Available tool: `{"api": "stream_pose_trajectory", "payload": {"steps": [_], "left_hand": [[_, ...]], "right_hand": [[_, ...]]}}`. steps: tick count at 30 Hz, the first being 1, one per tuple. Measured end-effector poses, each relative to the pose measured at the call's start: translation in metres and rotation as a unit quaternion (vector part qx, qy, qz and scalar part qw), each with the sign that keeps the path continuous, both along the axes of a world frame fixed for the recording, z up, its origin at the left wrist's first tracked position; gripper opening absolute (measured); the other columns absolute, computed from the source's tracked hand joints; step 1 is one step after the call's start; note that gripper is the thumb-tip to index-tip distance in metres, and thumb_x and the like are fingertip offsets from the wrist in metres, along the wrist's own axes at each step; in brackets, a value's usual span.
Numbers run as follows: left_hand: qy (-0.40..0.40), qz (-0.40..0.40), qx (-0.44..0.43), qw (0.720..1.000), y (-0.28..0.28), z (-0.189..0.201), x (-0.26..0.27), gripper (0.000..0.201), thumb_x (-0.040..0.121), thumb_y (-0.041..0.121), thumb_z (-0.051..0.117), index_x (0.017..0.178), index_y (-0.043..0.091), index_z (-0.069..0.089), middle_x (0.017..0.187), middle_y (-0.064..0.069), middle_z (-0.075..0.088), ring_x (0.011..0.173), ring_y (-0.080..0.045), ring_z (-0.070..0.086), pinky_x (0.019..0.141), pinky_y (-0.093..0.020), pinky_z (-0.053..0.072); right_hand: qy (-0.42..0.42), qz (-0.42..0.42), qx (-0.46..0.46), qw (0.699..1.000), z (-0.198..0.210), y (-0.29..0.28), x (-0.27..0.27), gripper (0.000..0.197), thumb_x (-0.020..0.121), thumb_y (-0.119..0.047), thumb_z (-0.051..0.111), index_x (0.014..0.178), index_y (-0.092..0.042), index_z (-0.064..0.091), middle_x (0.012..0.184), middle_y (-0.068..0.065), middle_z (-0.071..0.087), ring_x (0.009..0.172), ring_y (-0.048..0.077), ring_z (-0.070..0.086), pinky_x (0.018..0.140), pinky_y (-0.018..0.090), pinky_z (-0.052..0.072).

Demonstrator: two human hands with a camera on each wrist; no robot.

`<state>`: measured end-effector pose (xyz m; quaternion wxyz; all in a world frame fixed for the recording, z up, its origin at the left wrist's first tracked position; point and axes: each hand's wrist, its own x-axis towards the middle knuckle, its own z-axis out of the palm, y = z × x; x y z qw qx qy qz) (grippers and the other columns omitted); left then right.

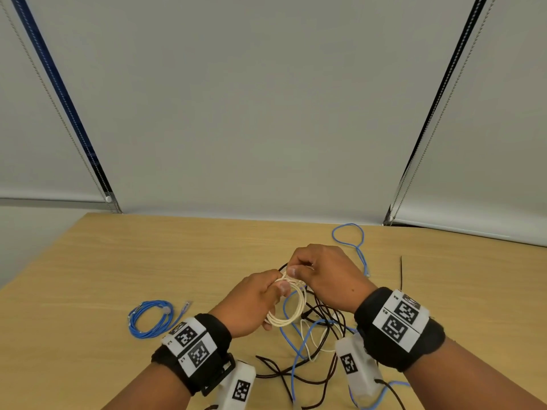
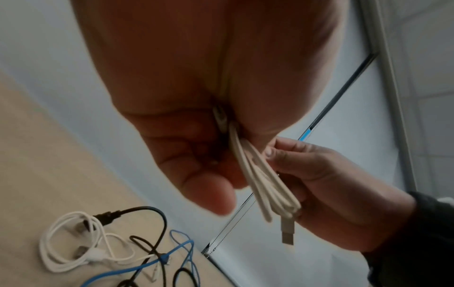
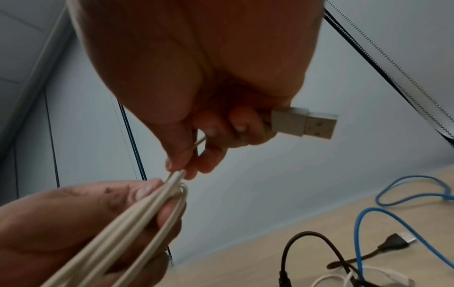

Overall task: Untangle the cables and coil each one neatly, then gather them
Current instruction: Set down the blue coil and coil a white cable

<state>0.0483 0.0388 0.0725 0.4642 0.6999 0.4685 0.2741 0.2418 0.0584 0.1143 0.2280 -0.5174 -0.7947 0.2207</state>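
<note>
A cream USB cable [image 1: 288,309] hangs in a small coil between both hands above the table. My left hand [image 1: 260,297] grips the coil's loops [image 2: 260,180] in its curled fingers. My right hand [image 1: 307,269] pinches the cable's end by the top of the coil, and its USB plug [image 3: 304,123] sticks out past the fingers. Under the hands lies a tangle of black cables [image 1: 322,318], a blue cable [image 1: 299,347] and a white cable [image 1: 310,341]. A coiled blue cable [image 1: 151,319] lies on the table to the left.
The blue cable's far loop [image 1: 347,236] reaches toward the back edge of the wooden table [image 1: 118,261]. A thin black strand [image 1: 401,273] lies at the right. Grey window blinds [image 1: 266,113] hang behind the table.
</note>
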Motion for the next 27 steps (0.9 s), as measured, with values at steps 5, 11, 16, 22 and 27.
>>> {"api": "stream_pose_trajectory", "payload": {"steps": [5, 11, 16, 22, 27], "left_hand": [[-0.107, -0.063, -0.053, 0.991, -0.002, 0.013, -0.003, 0.023, 0.103, 0.034, 0.048, 0.088, 0.023, 0.062, 0.07, 0.005, 0.054, 0.07, -0.021, 0.057, 0.068, -0.03, 0.046], [-0.318, 0.034, -0.09, 0.943, -0.005, 0.014, 0.007, 0.025, 0.097, 0.038, 0.057, 0.08, 0.024, 0.07, 0.085, -0.006, 0.066, 0.067, -0.014, 0.06, 0.069, -0.031, 0.052], [-0.271, 0.134, -0.006, 0.953, 0.009, 0.01, 0.009, 0.028, 0.102, 0.03, 0.055, 0.082, 0.024, 0.073, 0.079, 0.007, 0.071, 0.074, -0.014, 0.062, 0.069, -0.032, 0.051], [-0.164, 0.233, 0.04, 0.958, 0.015, -0.007, 0.006, 0.029, 0.1, 0.021, 0.057, 0.087, 0.034, 0.079, 0.085, -0.01, 0.072, 0.076, -0.014, 0.06, 0.075, -0.046, 0.054], [-0.198, 0.248, 0.07, 0.946, 0.008, -0.007, 0.016, 0.032, 0.101, 0.019, 0.055, 0.088, 0.033, 0.079, 0.083, -0.01, 0.072, 0.073, -0.007, 0.063, 0.081, -0.041, 0.055]], "right_hand": [[0.1, -0.011, -0.023, 0.995, 0.008, 0.002, 0.004, 0.013, 0.094, -0.024, 0.066, 0.088, -0.026, 0.076, 0.079, -0.011, 0.074, 0.074, 0.008, 0.065, 0.071, 0.027, 0.053], [0.289, -0.054, -0.18, 0.939, 0.0, -0.005, 0.006, 0.006, 0.099, -0.009, 0.054, 0.096, -0.01, 0.059, 0.065, -0.004, 0.068, 0.055, 0.017, 0.06, 0.052, 0.032, 0.051], [0.323, -0.059, -0.262, 0.907, -0.023, -0.019, 0.001, 0.013, 0.098, -0.004, 0.053, 0.088, -0.012, 0.056, 0.082, 0.008, 0.072, 0.066, 0.02, 0.066, 0.058, 0.033, 0.053], [0.222, -0.078, -0.058, 0.97, -0.014, -0.018, -0.006, 0.013, 0.095, -0.021, 0.06, 0.087, -0.025, 0.068, 0.071, -0.009, 0.066, 0.066, 0.009, 0.062, 0.071, 0.038, 0.057], [0.119, -0.041, -0.111, 0.986, -0.024, -0.025, -0.02, 0.036, 0.101, -0.031, 0.053, 0.136, -0.035, 0.058, 0.068, 0.001, 0.07, 0.055, 0.002, 0.063, 0.067, 0.028, 0.057]]}}
